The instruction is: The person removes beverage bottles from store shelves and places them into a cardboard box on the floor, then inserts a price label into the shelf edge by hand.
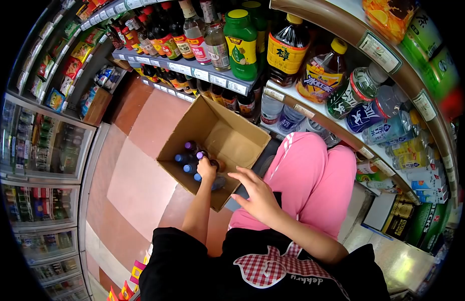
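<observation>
Brown cardboard box (232, 114), top open, stands tilted in view on the tiled floor (134, 173), just in front of the person's knees. Small bottles are grouped inside, toward the box's left and near walls: blue-capped bottles (179, 158), another purple-topped bottle (190, 146), plus a clear one (219, 183) near the rim. Left hand (207, 169) reaches into the box, fingers closed about the upper part of a purple-capped bottle (201, 154), which is in the box among the others; exact finger placement partly hidden. Right hand (256, 194) is open, fingers spread, holding nothing, near the box's near right edge; can't tell if it touches. Pink trousers (307, 173), knees bent, beside the box. Behind the box, a shelf with sauce bottles (167, 42) and a green jug (240, 45). To the right, a shelf with big drink bottles (320, 72), price tags along the edges. Green carton (429, 226) low at right. Glass-fronted cabinets (44, 143) along the left, packets on racks above them.
</observation>
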The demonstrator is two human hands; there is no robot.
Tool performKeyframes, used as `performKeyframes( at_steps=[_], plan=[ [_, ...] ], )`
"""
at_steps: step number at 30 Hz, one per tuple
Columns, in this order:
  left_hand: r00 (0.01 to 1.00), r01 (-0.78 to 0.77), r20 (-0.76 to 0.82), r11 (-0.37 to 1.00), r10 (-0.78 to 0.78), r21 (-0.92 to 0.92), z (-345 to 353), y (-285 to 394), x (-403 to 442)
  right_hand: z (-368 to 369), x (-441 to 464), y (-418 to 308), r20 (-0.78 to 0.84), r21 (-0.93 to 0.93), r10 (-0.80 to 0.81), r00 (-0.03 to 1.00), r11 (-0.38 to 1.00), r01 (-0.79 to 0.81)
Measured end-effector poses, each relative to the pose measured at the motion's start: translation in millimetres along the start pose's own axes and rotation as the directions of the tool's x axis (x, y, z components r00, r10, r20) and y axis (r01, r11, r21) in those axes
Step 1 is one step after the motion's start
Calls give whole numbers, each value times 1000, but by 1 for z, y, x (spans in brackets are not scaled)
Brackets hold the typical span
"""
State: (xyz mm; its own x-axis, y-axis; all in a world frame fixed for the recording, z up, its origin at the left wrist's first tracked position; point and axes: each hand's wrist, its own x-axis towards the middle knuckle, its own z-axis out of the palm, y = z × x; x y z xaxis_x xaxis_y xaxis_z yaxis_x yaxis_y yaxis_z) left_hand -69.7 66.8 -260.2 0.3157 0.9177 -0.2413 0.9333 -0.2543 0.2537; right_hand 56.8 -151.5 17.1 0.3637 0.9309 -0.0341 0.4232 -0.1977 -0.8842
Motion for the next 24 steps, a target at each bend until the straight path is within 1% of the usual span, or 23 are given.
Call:
performKeyframes(
  at_steps=[2,5,8,11,13,17,20,23,24],
  plan=[
    [999,4,-33,1000,-4,-5,5,-4,-1,0,0,1,1,-1,3,1000,1000,-3],
    [1000,4,-9,1000,-5,-12,6,-7,-3,1,1,4,0,-1,0,1000,1000,0],
    [995,-60,-85,998,60,1,14,-13,-2,3,1,3,3,0,-5,1000,1000,5],
    [997,-67,-46,998,68,7,6,-10,-3,6,3,3,7,-4,-18,1000,1000,18],
    [995,-82,-52,996,83,32,3,-8,-5,8,3,2,-2,-13,-37,999,999,37],
    [995,-85,-41,994,88,64,6,-8,-4,10,3,-1,12,24,-15,1000,1000,14],
    [994,-86,-57,986,95,143,7,-5,-6,11,3,-1,12,24,-25,1000,999,24],
    [982,-115,-127,977,139,177,-6,8,-14,12,3,-2,19,52,-30,999,998,29],
    [977,-138,-147,985,152,106,-16,15,-20,14,2,-1,17,55,-41,999,998,40]
  ],
)
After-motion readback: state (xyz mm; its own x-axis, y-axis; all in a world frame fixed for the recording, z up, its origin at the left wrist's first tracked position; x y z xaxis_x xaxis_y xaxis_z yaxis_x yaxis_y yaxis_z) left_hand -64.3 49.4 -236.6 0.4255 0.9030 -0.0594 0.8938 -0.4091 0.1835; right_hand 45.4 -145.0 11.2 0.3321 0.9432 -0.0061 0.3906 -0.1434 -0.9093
